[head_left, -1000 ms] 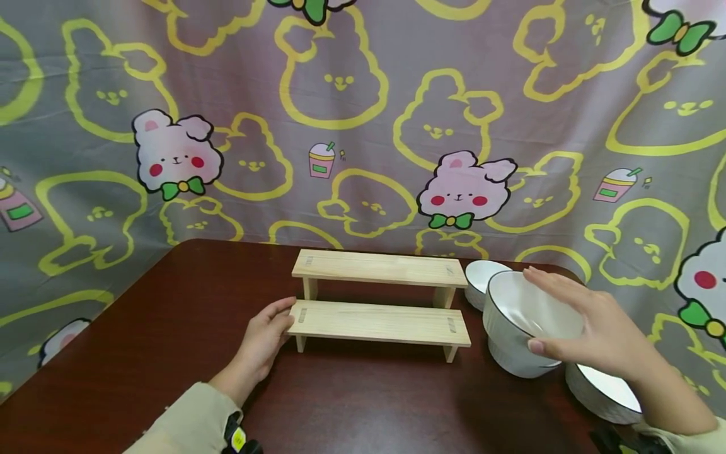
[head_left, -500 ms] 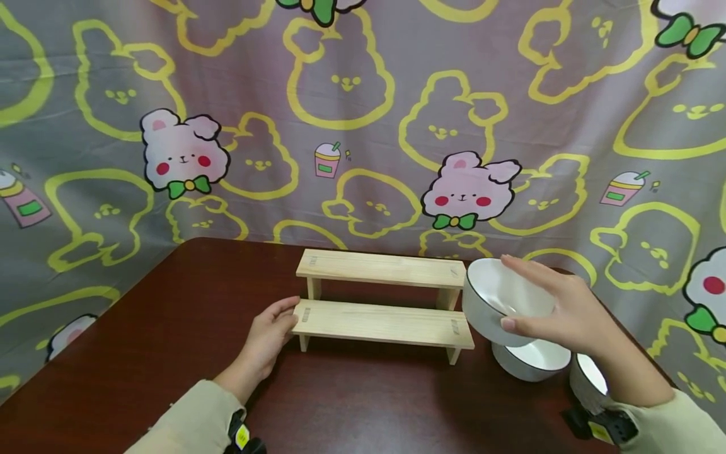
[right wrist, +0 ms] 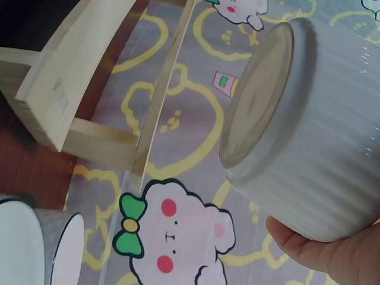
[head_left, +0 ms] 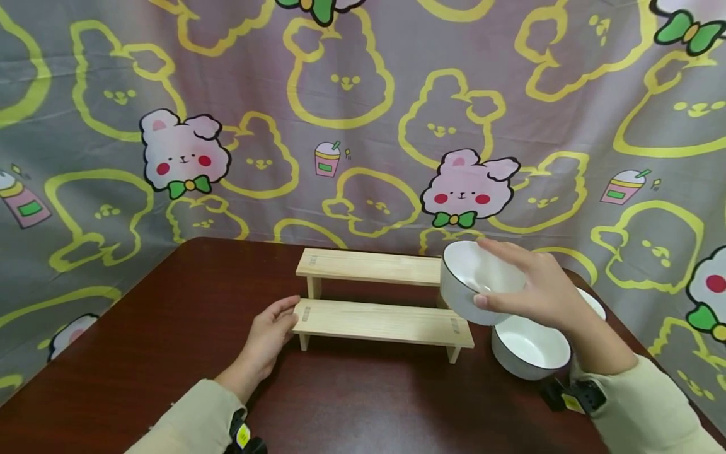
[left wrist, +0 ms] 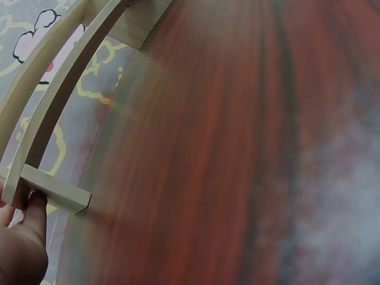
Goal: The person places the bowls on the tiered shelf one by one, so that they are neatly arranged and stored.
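A white bowl [head_left: 471,287] with a thin dark rim is held by my right hand [head_left: 530,284], thumb and fingers spread across its mouth and gripping the sides. The bowl hangs tilted in the air before the right end of a two-step wooden rack [head_left: 380,321]. In the right wrist view the ribbed side and unglazed foot of the bowl [right wrist: 332,136] show, clear of the rack. My left hand [head_left: 266,340] pinches the left end of the lower step. From the left wrist view, the fingers [left wrist: 37,217] touch that end beside a leg.
A second white bowl [head_left: 530,347] stands on the table right of the rack. Another bowl [head_left: 592,304] sits behind my right wrist, partly hidden. The dark wooden table [head_left: 363,403] meets a patterned curtain [head_left: 363,126] at the back.
My right hand has carried the bowl leftward and upward, to in front of the rack's upper right end. The left hand stays on the rack.
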The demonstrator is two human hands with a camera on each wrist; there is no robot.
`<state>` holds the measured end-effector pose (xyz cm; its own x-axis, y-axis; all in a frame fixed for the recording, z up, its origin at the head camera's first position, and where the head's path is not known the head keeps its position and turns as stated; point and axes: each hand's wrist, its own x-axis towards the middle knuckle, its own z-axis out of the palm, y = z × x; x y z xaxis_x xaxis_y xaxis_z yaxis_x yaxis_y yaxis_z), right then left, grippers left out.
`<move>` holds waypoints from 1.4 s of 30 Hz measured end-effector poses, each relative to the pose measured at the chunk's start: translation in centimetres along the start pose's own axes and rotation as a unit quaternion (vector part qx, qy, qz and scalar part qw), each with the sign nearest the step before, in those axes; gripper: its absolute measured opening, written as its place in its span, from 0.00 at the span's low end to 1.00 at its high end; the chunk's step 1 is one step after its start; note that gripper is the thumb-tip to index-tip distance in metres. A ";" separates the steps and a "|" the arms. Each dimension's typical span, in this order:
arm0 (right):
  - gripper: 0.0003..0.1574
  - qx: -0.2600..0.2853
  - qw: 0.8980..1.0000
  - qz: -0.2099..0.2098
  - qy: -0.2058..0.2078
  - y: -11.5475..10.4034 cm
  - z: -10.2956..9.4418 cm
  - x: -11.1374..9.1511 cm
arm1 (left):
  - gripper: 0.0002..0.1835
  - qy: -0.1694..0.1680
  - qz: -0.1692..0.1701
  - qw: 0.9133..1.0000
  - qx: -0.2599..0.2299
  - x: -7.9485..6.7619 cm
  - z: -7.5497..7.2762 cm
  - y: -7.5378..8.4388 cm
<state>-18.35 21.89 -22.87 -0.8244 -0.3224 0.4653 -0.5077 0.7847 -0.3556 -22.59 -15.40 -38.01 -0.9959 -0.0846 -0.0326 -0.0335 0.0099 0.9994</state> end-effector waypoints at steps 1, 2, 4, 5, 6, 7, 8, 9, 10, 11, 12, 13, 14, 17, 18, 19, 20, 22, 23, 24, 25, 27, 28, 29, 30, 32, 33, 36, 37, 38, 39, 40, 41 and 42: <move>0.49 0.003 1.000 0.003 -0.001 -0.2 0.1 0.2 | 0.23 0.001 0.000 1.000 -0.001 0.0 0.0 0.0; 0.49 0.006 1.000 0.006 -0.004 -0.4 0.1 0.5 | 0.23 0.001 0.000 1.000 -0.003 0.0 0.0 0.0; 0.48 0.010 1.000 0.007 -0.008 -0.7 0.3 1.0 | 0.23 0.001 0.000 1.000 -0.006 0.0 -0.1 0.0; 0.48 0.009 1.000 0.005 -0.008 -0.9 0.4 1.2 | 0.23 0.001 -0.002 1.000 -0.006 0.0 -0.1 0.0; 0.47 0.009 1.000 0.001 -0.008 -1.0 0.5 1.5 | 0.23 0.001 -0.003 1.000 -0.006 0.0 -0.1 -0.1; 0.47 0.009 1.000 -0.002 -0.008 -1.1 0.6 1.7 | 0.23 0.001 -0.004 1.000 -0.005 0.0 -0.1 -0.1; 0.46 0.011 1.000 -0.003 -0.008 -1.3 0.7 1.9 | 0.23 0.001 -0.005 1.000 -0.004 0.0 -0.1 -0.1; 0.46 0.011 1.000 -0.004 -0.008 -1.4 0.8 2.1 | 0.23 0.001 -0.005 1.000 -0.002 0.0 -0.1 -0.1; 0.46 0.014 1.000 -0.005 -0.006 -1.5 0.9 2.2 | 0.23 0.001 -0.006 1.000 0.000 0.0 -0.1 -0.1; 0.45 0.016 1.000 -0.004 -0.005 -1.7 1.1 2.4 | 0.23 0.002 -0.006 1.000 0.001 0.0 -0.1 -0.1; 0.45 0.021 1.000 0.001 -0.006 -1.8 1.2 2.5 | 0.23 0.001 -0.007 1.000 0.001 0.0 -0.1 -0.1; 0.45 0.024 1.000 0.005 -0.007 -2.0 1.3 2.7 | 0.23 0.001 -0.006 1.000 0.001 0.0 -0.1 -0.1; 0.45 0.026 1.000 0.010 -0.008 -2.1 1.5 2.8 | 0.23 0.002 -0.007 1.000 0.002 0.0 0.0 -0.1; 0.46 0.026 0.999 0.023 -0.010 -2.5 1.9 3.2 | 0.23 0.004 -0.008 1.000 0.002 -0.1 0.0 0.0; 0.46 0.027 0.999 0.027 -0.011 -2.6 2.1 3.4 | 0.23 0.004 -0.008 1.000 0.002 -0.1 0.0 0.0; 0.46 0.028 0.999 0.030 -0.013 -2.7 2.2 3.6 | 0.23 0.005 -0.008 1.000 0.001 -0.1 0.1 0.0; 0.46 0.029 0.999 0.033 -0.015 -2.9 2.4 3.8 | 0.23 0.005 -0.008 1.000 0.001 -0.1 0.1 0.0; 0.46 0.032 0.999 0.035 -0.019 -3.1 2.7 4.2 | 0.23 0.005 -0.009 1.000 0.003 -0.1 0.1 0.0; 0.46 0.037 0.999 0.035 -0.021 -3.2 2.9 4.5 | 0.23 0.005 -0.009 1.000 0.003 -0.1 0.0 0.0; 0.46 0.040 0.998 0.034 -0.022 -3.3 3.1 4.7 | 0.23 0.005 -0.009 1.000 0.004 -0.1 0.0 0.0; 0.46 0.046 0.998 0.032 -0.022 -3.4 3.3 4.9 | 0.23 0.006 -0.009 1.000 0.005 -0.2 0.0 0.1; 0.47 0.053 0.998 0.032 -0.024 -3.7 3.8 5.3 | 0.23 0.006 -0.010 1.000 0.008 -0.2 0.0 0.0; 0.47 0.058 0.997 0.032 -0.025 -3.8 4.1 5.5 | 0.23 0.006 -0.011 1.000 0.009 -0.2 0.0 0.0; 0.48 0.062 0.997 0.033 -0.026 -4.0 4.3 5.7 | 0.23 0.006 -0.011 1.000 0.009 -0.2 0.0 0.0; 0.48 0.064 0.997 0.035 -0.027 -4.1 4.6 5.9 | 0.23 0.006 -0.011 1.000 0.008 -0.2 0.0 0.0; 0.49 0.067 0.996 0.042 -0.030 -4.3 5.1 6.2 | 0.23 0.005 -0.011 1.000 0.008 -0.2 0.0 -0.1; 0.49 0.069 0.996 0.045 -0.032 -4.5 5.3 6.4 | 0.23 0.005 -0.011 1.000 0.008 -0.2 0.0 -0.1; 0.50 0.074 0.995 0.051 -0.036 -4.8 6.0 6.9 | 0.23 0.003 -0.009 1.000 0.006 -0.2 0.0 -0.1; 0.51 0.076 0.995 0.052 -0.036 -5.0 6.3 7.0 | 0.23 0.003 -0.008 1.000 0.006 -0.2 0.0 -0.1; 0.51 0.078 0.995 0.051 -0.036 -5.1 6.5 7.1 | 0.23 0.003 -0.008 1.000 0.007 -0.2 0.0 -0.2; 0.51 0.080 0.995 0.050 -0.035 -5.2 6.7 7.3 | 0.23 0.003 -0.008 1.000 0.006 -0.1 0.0 -0.1; 0.50 0.081 0.995 0.047 -0.033 -5.3 6.9 7.4 | 0.23 0.003 -0.007 1.000 0.007 -0.1 -0.1 -0.1; 0.50 0.081 0.995 0.045 -0.032 -5.5 7.1 7.6 | 0.23 0.003 -0.007 1.000 0.007 -0.1 -0.1 -0.1; 0.50 0.081 0.995 0.042 -0.029 -5.6 7.3 7.8 | 0.23 0.002 -0.007 1.000 0.007 -0.1 -0.1 -0.1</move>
<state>-23.79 11.14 -23.20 -0.8765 -0.2925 0.3823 -0.4658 0.7159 -0.5202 -22.47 -15.49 -38.13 -0.9949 -0.0897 -0.0457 -0.0478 0.0220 0.9986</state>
